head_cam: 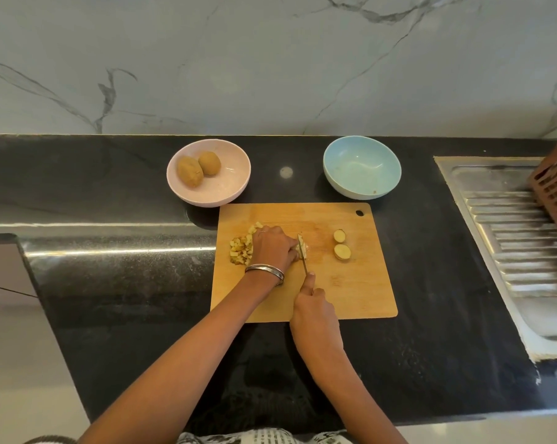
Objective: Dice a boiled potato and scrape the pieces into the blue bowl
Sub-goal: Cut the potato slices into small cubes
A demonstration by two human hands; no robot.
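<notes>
Right hand: right hand (314, 310) sits nearest the camera at the near edge of the cutting board (350, 283), fingers curled round the knife handle with the forefinger stretched along the spine.
Knife: knife (303, 256) blade points away from the person, its edge down in the potato piece (303, 249) at mid-board.
Left hand: left hand (274, 248) is arched over that piece, fingertips curled down on it and pinning it just left of the blade; a metal bangle (266, 271) circles the wrist.
Diced pieces: diced cubes (241, 248) lie heaped at the board's left edge, partly hidden behind the left hand.
Uncut slices: two potato rounds (341, 244) lie right of the blade, apart from it.
Blue bowl: blue bowl (362, 168) stands beyond the board's far right corner, on the black counter (110, 315).
Pink bowl: pink bowl (229, 187) holds two whole potatoes (198, 168), beyond the far left corner.
Right side: steel drainboard (511, 235) with a brown slatted basket (555, 187) at the frame edge.
</notes>
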